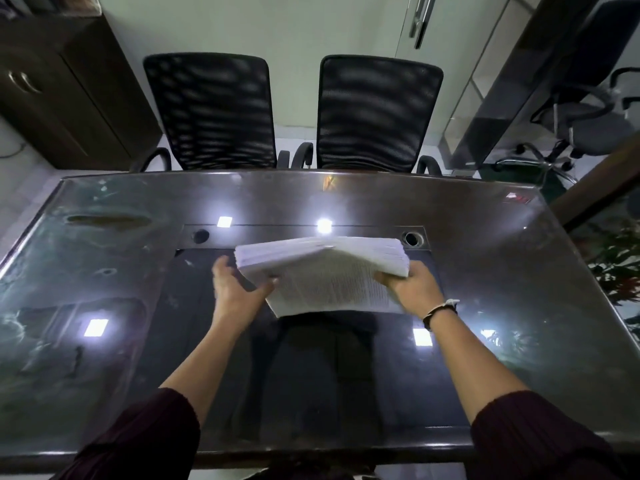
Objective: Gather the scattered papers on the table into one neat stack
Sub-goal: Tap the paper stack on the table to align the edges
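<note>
Stack of papers [322, 271] held above the middle of the glossy dark counter [519, 271], tilted, far edge raised. Left hand [237, 287] grips the stack's left side, fingers curled beneath, thumb on the near edge. Right hand [410, 284] grips the right side, fingers clamped under the sheets; wristband [441, 310] on that wrist. Two black mesh chairs [211, 109] stand behind the counter.

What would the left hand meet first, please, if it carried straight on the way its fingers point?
Probably the stack of papers itself: the left hand already grips its left edge, fingers aimed up-right under it.
</note>
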`<state>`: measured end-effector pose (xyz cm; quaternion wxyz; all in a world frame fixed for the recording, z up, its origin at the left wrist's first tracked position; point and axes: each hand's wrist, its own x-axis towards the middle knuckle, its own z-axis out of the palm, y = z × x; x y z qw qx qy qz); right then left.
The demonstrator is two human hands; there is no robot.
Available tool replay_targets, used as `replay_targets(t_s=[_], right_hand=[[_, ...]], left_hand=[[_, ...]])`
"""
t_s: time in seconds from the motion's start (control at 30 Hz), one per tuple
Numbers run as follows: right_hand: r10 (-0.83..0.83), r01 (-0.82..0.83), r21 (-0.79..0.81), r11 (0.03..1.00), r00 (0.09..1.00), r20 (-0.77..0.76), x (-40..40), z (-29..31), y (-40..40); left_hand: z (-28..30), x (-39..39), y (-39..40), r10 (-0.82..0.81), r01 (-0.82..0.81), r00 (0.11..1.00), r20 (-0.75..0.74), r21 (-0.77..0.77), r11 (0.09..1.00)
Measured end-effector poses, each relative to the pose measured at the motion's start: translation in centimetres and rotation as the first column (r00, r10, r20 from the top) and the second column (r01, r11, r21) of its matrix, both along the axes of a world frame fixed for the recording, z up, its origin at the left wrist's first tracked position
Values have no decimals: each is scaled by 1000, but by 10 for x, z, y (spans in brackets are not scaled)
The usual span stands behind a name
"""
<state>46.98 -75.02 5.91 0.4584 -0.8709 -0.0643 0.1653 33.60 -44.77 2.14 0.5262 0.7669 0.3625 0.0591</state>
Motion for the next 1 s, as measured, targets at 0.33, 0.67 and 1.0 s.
replay_targets(t_s=[0.33,0.67,1.0], right_hand=[[631,-460,-483,745,722,285,25,162,54],[274,-96,558,825,930,-246,10,45,3],[-37,59,492,869,998,-55,-8,28,25]], left_hand=[[98,37,-25,-365,347,883,295,112,931],[78,30,-21,-16,168,939,345,-416,894],[54,32,-30,-56,157,935,351,-266,951]])
